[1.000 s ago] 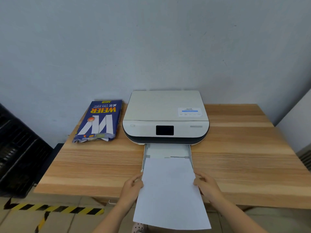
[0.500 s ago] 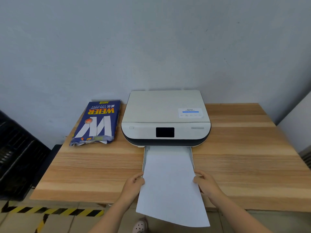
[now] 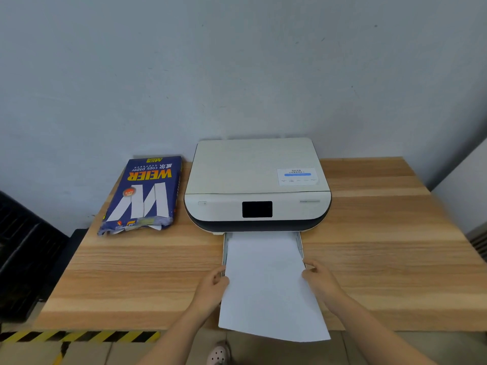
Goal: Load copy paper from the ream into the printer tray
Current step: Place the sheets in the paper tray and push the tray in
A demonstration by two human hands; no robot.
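Here: left hand (image 3: 210,287) low centre of frame, forearm angled up from bottom edge, fingers closed on left edge of paper stack (image 3: 266,283). Right hand (image 3: 321,281) mirrored, fingers pinching right edge. Stack's far end inside printer tray (image 3: 300,243) below printer (image 3: 257,185), near end overhanging wooden surface (image 3: 382,259). Opened ream (image 3: 145,196) lying left of printer, centre-left.

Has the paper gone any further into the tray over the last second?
Yes. The paper has slid forward toward the printer; the bare tray floor visible earlier is now covered.
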